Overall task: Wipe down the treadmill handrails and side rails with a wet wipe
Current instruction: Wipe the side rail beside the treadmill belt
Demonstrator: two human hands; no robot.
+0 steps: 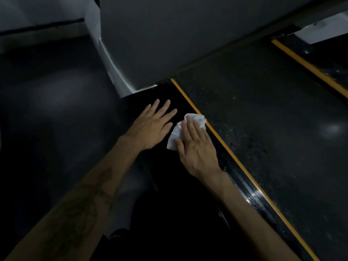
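Note:
The treadmill's black left side rail [188, 185] runs from the lower middle up toward the grey motor cover [169, 34]. A yellow stripe [235, 159] edges the rail next to the dark belt [273, 119]. My right hand [195, 147] lies flat with straight fingers, pressing a crumpled white wet wipe [176, 134] onto the rail beside the stripe. My left hand [152, 125] rests flat on the rail just left of the wipe, fingers spread and holding nothing.
A white upright post [111, 63] rises at the rail's far end. Across the belt lies the right side rail with its own yellow stripe [308, 66]. Dark glossy floor [47, 110] spreads to the left. The scene is dim.

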